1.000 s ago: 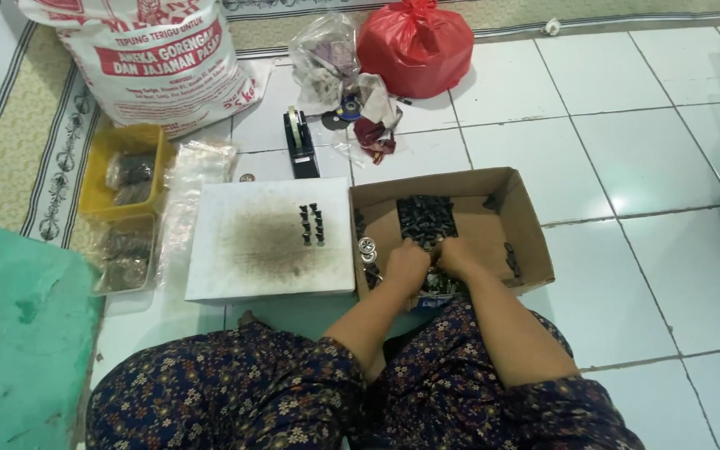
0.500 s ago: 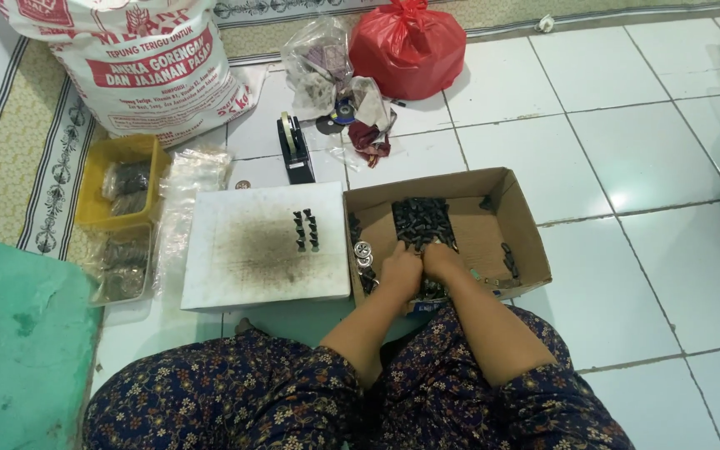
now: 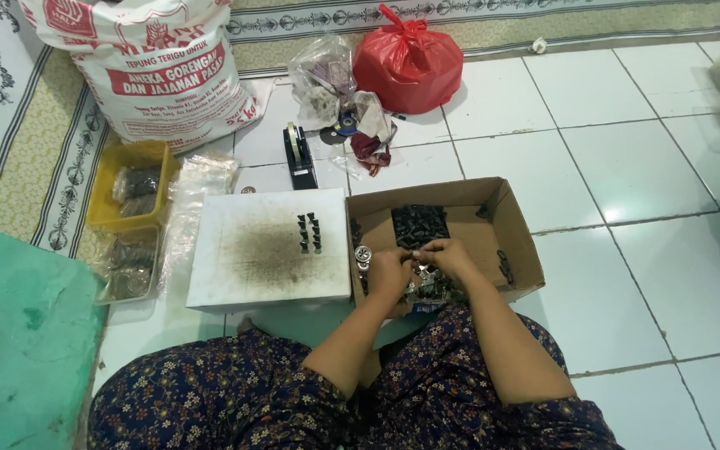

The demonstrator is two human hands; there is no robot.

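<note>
I sit on the floor with an open cardboard box (image 3: 518,242) in front of my knees. Both my hands are inside its near side. My left hand (image 3: 389,272) and my right hand (image 3: 446,256) meet over a heap of small shiny metal parts (image 3: 429,285), fingers pinched together on small pieces too small to make out. A pile of small black parts (image 3: 418,225) lies in the box just beyond my hands. Left of the box is a stained white board (image 3: 243,267) with a few small black pieces (image 3: 309,232) standing upright on it.
A black tape dispenser (image 3: 297,157) stands behind the board. A yellow tray (image 3: 131,179), a clear tray (image 3: 129,265) and plastic bags lie at the left. A large printed sack (image 3: 156,67), a clear bag (image 3: 327,83) and a red bag (image 3: 407,60) sit at the back. A green mat (image 3: 18,350) borders the left.
My hands stay in the box's near side, working together with only small finger movements. The view has shifted slightly downward. Nothing else has moved.
</note>
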